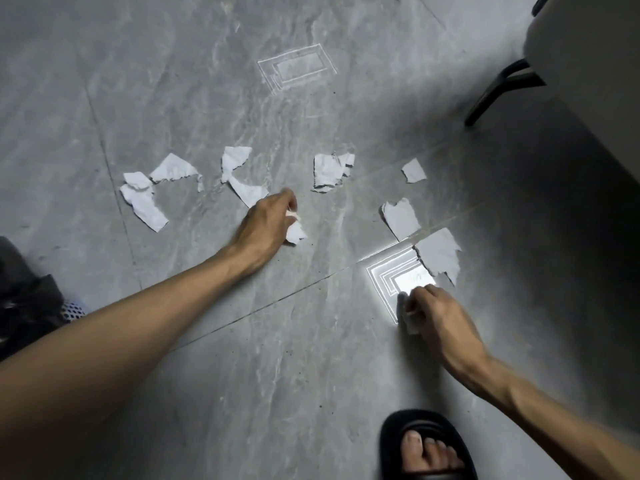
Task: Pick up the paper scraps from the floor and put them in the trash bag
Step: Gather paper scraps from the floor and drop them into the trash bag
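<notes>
Several torn white paper scraps lie across the grey tiled floor (207, 375). My left hand (268, 221) is low at the middle, fingers closed on a small white scrap (296, 233). My right hand (438, 311) is at the lower right, pinching another small scrap (410, 322) at floor level. Loose scraps lie at the far left (145, 202), left of centre (173, 168), above my left hand (237, 161), at centre right (327, 171), farther right (414, 170), and two near my right hand (401, 218) (440, 254). A black trash bag (24, 296) sits at the left edge.
A dark chair leg (495, 88) and a pale seat (588, 74) stand at the upper right. My foot in a black sandal (427, 448) is at the bottom right. A bright light reflection (398, 275) glares on the tile by my right hand.
</notes>
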